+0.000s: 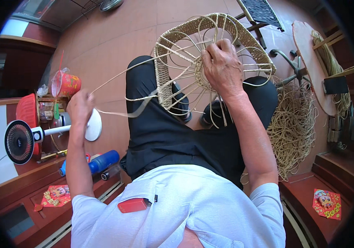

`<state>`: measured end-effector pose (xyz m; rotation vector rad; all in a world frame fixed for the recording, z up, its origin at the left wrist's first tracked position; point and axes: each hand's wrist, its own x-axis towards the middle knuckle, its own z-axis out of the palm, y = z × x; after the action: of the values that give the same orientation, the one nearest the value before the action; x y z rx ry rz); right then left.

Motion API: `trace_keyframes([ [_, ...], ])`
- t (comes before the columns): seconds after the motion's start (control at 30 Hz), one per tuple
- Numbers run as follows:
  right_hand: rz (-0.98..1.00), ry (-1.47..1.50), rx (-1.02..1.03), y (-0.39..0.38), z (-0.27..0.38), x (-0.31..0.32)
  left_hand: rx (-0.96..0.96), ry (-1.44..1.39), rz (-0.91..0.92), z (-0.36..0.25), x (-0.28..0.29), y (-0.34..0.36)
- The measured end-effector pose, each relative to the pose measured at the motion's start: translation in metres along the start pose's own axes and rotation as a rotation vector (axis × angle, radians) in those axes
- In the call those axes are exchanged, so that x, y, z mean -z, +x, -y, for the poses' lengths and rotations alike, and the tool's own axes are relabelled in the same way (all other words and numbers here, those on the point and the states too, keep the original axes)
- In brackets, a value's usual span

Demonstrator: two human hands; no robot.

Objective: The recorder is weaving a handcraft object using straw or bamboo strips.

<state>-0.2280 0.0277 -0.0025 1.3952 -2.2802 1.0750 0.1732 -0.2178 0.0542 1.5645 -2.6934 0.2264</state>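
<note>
A woven basket (160,78) of straw-coloured cord rests across my knees, with a braided rim and loose looped spokes running to a small round woven centre (201,74). My right hand (224,70) is closed on the spokes at that centre, the fingers curled down; exactly what they pinch is hidden. Out to the left, my left hand (81,106) is closed on a cord strand (121,73) that stretches taut to the basket's centre. A paler, blurred length of strand (137,110) trails from near this hand toward the basket's lower left corner. That hand is slightly smeared by motion.
A heap of loose cord (292,128) lies on the floor at right, near a wheeled metal stand base (299,72). On the left are a white fan (19,141), a red bucket (67,84) and a blue bottle (104,161). A dark-topped stool (264,14) stands beyond the basket.
</note>
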Motion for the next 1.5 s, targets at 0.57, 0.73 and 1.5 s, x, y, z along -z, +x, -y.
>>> trace_keyframes([
  [0.57, -0.005, -0.038, -0.025, 0.004, -0.01, 0.015, -0.569, -0.548, -0.032, -0.15, 0.007, -0.049],
  [0.73, -0.019, -0.042, -0.069, 0.005, -0.008, 0.02, -0.65, -0.5, -0.015, -0.129, 0.002, -0.041],
  [1.5, -0.013, 0.004, -0.076, 0.003, 0.003, 0.019, -0.332, -0.995, 0.638, -0.17, 0.068, 0.084],
])
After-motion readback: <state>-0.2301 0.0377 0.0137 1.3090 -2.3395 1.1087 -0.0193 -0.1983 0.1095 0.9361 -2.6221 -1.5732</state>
